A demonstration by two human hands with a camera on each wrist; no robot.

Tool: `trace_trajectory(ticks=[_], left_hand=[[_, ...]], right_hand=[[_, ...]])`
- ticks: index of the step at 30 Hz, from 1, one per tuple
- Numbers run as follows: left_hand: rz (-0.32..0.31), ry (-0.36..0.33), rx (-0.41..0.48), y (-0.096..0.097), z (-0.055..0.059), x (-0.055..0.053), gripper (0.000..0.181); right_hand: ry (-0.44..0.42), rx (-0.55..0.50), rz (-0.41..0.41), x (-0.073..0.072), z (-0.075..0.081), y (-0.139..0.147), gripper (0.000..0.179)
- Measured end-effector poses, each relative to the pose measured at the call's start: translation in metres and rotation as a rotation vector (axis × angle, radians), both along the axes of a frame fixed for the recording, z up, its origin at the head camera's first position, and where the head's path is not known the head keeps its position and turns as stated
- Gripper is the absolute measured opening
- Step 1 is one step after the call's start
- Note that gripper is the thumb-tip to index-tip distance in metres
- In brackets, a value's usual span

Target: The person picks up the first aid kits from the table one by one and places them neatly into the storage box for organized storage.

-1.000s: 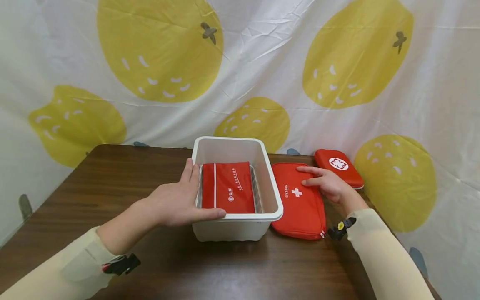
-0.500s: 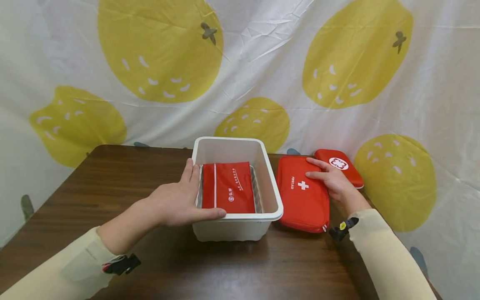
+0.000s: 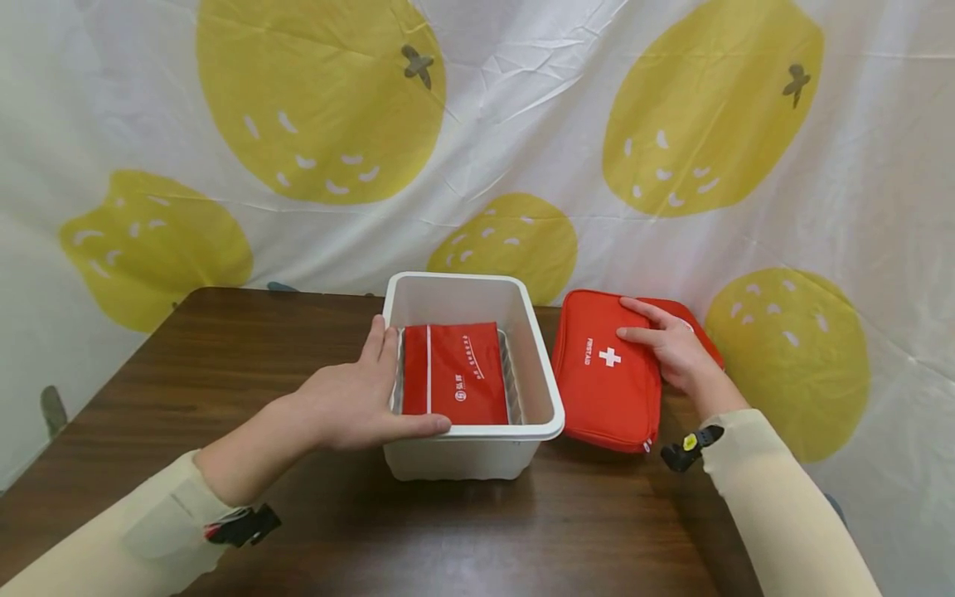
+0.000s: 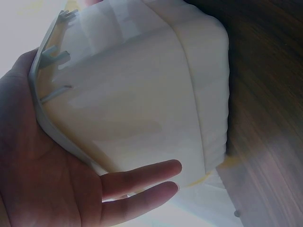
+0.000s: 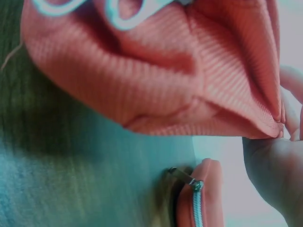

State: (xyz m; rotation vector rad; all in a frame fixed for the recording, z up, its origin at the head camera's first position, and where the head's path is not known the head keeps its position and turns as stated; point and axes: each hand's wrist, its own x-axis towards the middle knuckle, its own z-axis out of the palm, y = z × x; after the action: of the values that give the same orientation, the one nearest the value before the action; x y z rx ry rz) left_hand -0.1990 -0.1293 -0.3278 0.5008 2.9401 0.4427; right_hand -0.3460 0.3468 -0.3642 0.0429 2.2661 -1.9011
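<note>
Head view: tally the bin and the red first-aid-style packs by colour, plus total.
White: 1 (bin)
Red: 3 (flat packet inside the bin, FIRST AID pouch to its right, case partly hidden behind the pouch)
Total: 4

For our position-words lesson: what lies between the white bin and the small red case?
The FIRST AID pouch, held in the right hand, lies between them in the head view, partly hiding the case.
</note>
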Motion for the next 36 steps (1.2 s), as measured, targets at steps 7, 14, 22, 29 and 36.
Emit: trace_trajectory(ticks=[7,14,22,29,36], left_hand=[[-0.001,0.01,-0.005,0.0,-0.001,0.0,0.14],[0.007,0.012,-0.005,0.0,0.0,0.001,0.14],[0.002,0.016,-0.004,0.0,-0.001,0.0,0.139],[0.004,0.011,-0.002,0.0,-0.001,0.0,0.139],[0.003,0.011,0.003,0.001,0.0,0.001,0.139]], right_hand=[[0.014,-0.101,-0.011,0.003,0.02,0.0,0.075],[0.069,-0.172,-0.041,0.005,0.045,-0.001,0.072],[0.133,-0.169,-0.057,0.008,0.068,-0.004,0.069],[0.211,-0.206,-0.045,0.007,0.089,-0.014,0.069],[0.263,-0.264,-0.037,0.007,0.109,-0.023,0.067]])
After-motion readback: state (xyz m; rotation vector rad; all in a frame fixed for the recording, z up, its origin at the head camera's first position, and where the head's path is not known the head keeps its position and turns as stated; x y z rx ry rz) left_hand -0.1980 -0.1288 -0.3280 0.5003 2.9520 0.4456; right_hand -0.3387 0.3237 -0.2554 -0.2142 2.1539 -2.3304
